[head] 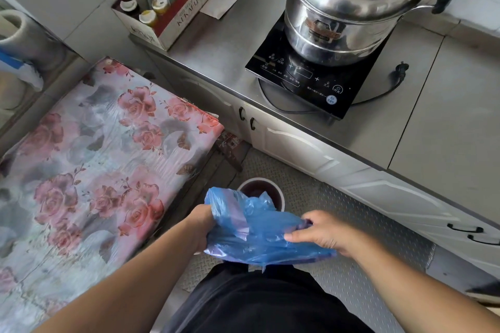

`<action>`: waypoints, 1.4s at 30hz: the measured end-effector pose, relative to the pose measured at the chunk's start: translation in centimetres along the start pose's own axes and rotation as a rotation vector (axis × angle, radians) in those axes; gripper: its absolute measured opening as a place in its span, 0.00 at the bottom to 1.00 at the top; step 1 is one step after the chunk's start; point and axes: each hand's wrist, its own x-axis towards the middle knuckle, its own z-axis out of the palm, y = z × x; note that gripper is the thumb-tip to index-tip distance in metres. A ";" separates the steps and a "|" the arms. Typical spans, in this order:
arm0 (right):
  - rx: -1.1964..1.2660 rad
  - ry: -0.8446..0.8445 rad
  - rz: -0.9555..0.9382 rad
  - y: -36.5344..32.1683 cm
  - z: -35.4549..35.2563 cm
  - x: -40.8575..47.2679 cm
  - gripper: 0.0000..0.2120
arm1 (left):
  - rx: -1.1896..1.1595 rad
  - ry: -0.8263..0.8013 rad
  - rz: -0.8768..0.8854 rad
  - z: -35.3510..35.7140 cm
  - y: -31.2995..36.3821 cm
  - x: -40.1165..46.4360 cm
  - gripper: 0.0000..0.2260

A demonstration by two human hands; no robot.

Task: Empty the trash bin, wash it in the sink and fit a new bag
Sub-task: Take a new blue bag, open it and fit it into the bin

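Note:
A thin blue plastic bag (254, 230) is stretched between my two hands at waist height. My left hand (201, 227) grips its left edge, with the fingers hidden in the plastic. My right hand (322, 232) pinches the right edge. Below and just beyond the bag, a small round trash bin (280, 199) with a white rim and dark inside stands upright on the floor. The bag hides part of the bin's mouth, and a fold of the bag hangs over it.
A table with a rose-patterned cloth (94, 159) stands at the left. The counter (422, 127) at the right carries an induction hob (311, 81) with a steel pot (351, 5). White cabinet doors (305, 149) line the grey patterned floor mat (359, 238).

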 end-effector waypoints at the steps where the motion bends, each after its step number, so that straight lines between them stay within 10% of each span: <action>1: -0.082 0.041 0.000 0.2 0.2 0.4 0.20 | 0.035 0.038 0.021 0.0 -0.2 0.2 0.09; 8: 0.147 0.438 0.163 3.7 1.2 4.3 0.14 | 0.438 0.277 0.127 -0.3 -2.5 2.7 0.11; 11: 0.365 0.613 0.260 5.5 0.3 5.8 0.17 | 0.265 0.467 0.075 -1.4 -3.0 4.6 0.14; 22: 0.223 0.486 0.090 6.9 3.0 12.5 0.29 | 0.181 0.257 0.076 3.0 -5.1 12.1 0.12; 37: 0.375 0.515 0.082 10.6 5.5 25.0 0.08 | -0.047 0.195 0.198 3.6 -7.2 28.2 0.08; 42: 0.378 0.537 -0.067 10.2 6.6 27.1 0.16 | -0.058 0.215 0.212 2.7 -7.2 33.9 0.09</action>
